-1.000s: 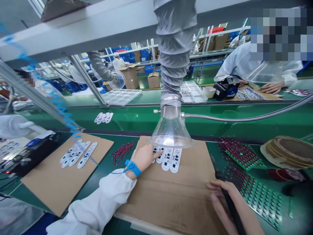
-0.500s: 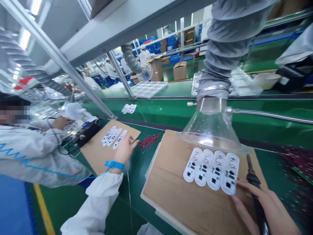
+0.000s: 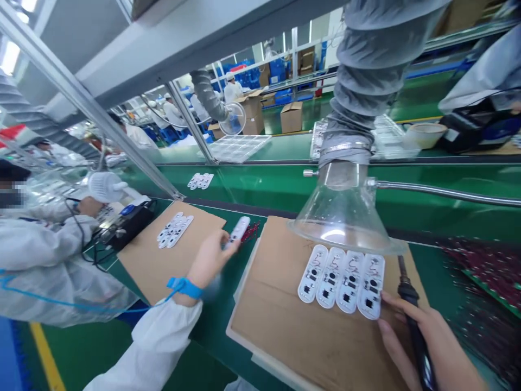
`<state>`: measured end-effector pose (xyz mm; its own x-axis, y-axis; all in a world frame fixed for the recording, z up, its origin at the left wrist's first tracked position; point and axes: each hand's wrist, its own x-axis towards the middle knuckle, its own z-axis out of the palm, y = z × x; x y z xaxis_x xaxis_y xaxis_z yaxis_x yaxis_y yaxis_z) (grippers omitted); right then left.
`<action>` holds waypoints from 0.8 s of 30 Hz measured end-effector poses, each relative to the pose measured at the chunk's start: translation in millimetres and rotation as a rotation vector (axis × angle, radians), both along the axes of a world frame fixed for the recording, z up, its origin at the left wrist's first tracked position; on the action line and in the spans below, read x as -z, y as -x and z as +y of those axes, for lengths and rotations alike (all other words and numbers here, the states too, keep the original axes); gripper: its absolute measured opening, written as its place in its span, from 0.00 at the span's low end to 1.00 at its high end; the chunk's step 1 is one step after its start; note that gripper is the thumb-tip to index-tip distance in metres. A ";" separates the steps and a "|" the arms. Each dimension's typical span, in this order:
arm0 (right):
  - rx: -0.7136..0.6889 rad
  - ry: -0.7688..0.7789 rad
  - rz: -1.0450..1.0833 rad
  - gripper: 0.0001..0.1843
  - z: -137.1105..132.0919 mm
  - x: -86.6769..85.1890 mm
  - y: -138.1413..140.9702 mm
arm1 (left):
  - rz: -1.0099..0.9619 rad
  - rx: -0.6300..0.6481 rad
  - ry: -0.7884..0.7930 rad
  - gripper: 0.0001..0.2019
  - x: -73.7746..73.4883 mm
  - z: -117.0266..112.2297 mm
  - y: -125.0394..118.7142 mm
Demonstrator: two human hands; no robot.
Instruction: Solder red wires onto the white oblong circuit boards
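Neatly rowed, white round-ended circuit boards (image 3: 350, 279), black chips (image 3: 369, 303), reddish wires (image 3: 354, 264).

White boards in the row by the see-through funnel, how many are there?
4, side by side: leftmost board, second board, third board, and rightmost board beside the right hand. None looks hidden.

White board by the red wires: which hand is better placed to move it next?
Left hand, probably: it holds that board, while the right hand grips the iron beside four other boards.
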<state>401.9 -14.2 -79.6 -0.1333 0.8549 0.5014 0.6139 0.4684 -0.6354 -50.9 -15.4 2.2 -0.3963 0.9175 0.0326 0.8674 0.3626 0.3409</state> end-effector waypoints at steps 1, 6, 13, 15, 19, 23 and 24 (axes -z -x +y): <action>-0.003 -0.005 -0.049 0.18 -3.3 -6.6 -1.9 | -0.072 0.126 -0.015 0.15 2.9 0.3 -25.2; -0.052 0.076 -0.174 0.19 -16.2 -23.3 -0.4 | -0.167 0.435 0.143 0.16 18.0 -6.4 -121.6; -0.007 0.082 -0.126 0.14 -19.6 -29.7 12.9 | -0.208 0.566 0.220 0.17 16.4 -5.4 -138.1; 0.011 0.081 -0.142 0.14 -19.6 -31.6 15.2 | -0.175 0.569 0.226 0.17 16.2 -1.8 -137.2; 0.027 0.076 -0.163 0.12 -22.8 -34.9 19.2 | -0.148 0.568 0.226 0.16 19.0 8.0 -135.5; -0.003 0.110 -0.101 0.12 -27.5 -35.5 20.1 | -0.252 0.544 0.136 0.14 17.5 12.7 -132.5; 0.002 0.115 -0.076 0.11 -28.0 -34.9 19.6 | -0.309 0.534 0.105 0.13 14.9 11.6 -133.3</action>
<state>382.2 -42.2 -44.6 -0.1649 0.9067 0.3883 0.6633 0.3933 -0.6367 82.4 -3.8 -12.6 0.1416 0.9836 -0.1115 0.8052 -0.0489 0.5910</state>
